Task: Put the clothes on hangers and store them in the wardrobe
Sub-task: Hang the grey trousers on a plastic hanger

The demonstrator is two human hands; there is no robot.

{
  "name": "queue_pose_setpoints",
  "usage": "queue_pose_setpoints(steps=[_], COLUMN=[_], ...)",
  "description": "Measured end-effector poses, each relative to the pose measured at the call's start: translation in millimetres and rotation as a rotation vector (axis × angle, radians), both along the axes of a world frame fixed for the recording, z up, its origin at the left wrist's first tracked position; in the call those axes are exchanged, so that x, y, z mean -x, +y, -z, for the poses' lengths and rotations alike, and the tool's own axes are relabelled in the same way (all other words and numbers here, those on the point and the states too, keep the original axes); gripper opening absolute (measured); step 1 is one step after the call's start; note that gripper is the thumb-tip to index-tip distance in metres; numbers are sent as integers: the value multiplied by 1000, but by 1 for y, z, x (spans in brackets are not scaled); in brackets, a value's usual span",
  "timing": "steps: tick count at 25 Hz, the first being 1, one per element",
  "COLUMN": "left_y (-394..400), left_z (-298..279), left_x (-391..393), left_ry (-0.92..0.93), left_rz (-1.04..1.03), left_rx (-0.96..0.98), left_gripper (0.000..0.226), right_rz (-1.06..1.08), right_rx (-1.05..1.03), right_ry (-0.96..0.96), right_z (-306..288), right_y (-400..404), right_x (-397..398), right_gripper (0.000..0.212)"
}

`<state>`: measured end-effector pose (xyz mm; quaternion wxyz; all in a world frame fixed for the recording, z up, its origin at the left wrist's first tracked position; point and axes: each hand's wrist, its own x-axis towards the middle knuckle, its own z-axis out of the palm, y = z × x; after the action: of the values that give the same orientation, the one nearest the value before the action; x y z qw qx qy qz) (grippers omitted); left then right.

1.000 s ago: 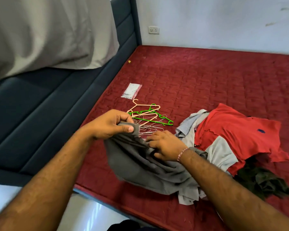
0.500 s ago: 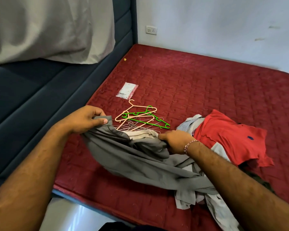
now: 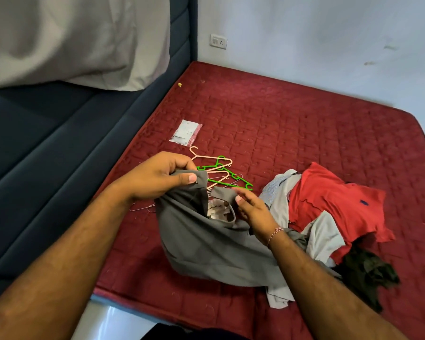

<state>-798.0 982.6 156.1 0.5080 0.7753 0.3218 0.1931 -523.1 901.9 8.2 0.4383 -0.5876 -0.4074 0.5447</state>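
Fingers of the left hand (image 3: 155,179) pinch the trousers (image 3: 214,244) at the waistband; the right hand (image 3: 252,209) is half open, fingertips at the opposite edge.
Trousers hang lifted over the mattress (image 3: 304,133), waist apparently spread for sorting. Hangers (image 3: 218,173) lie just beyond, untouched; other clothes (image 3: 329,207) are heaped to the right. No wardrobe in view.

Red mattress (image 3: 304,133) bears hangers (image 3: 218,171), clothes pile (image 3: 329,212), packet (image 3: 185,132).
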Motion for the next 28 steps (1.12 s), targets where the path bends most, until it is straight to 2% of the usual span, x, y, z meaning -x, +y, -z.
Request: queue_pose_setpoints(steps=[2,4,6,10,12,14,16,19,25,28], left_y=[4,8,9,9,12,15,14,10,-3,-6], left_z=[-1,3,7,14,19,26,31,33,26,22], left_x=[6,15,27,41,43,42,35,19,-14,-26], left_ry=[-12,3,-5,-39,-41,-37,-82,-161,-162,-117], left_rz=[2,-6,-13,-65,-131,-234,-294,-228,-105,-35], left_rx=[26,64,118,169,157,146,203,260,185,108], left_gripper=[23,22,16,13,13,15,18,15,12,11], right_rz=[-88,-36,-14,-75,-51,-106,-266,-496,-211,-163], right_rx=[-2,-32,-75,-168,-259,-412,-632,-812,-1002,-1010], right_ry=[-158,-399,-472,-205,-148,-319,-638,-876,-931,-951], right_z=[-1,3,3,-13,-34,-62,-95,-117,-111,-112], right_y=[-5,-2,3,7,8,10,9,5,-15,-17], right_x=[19,29,27,17,19,24,38,57,49,39], right_gripper=[16,18,25,7,5,3,6,23,13,10])
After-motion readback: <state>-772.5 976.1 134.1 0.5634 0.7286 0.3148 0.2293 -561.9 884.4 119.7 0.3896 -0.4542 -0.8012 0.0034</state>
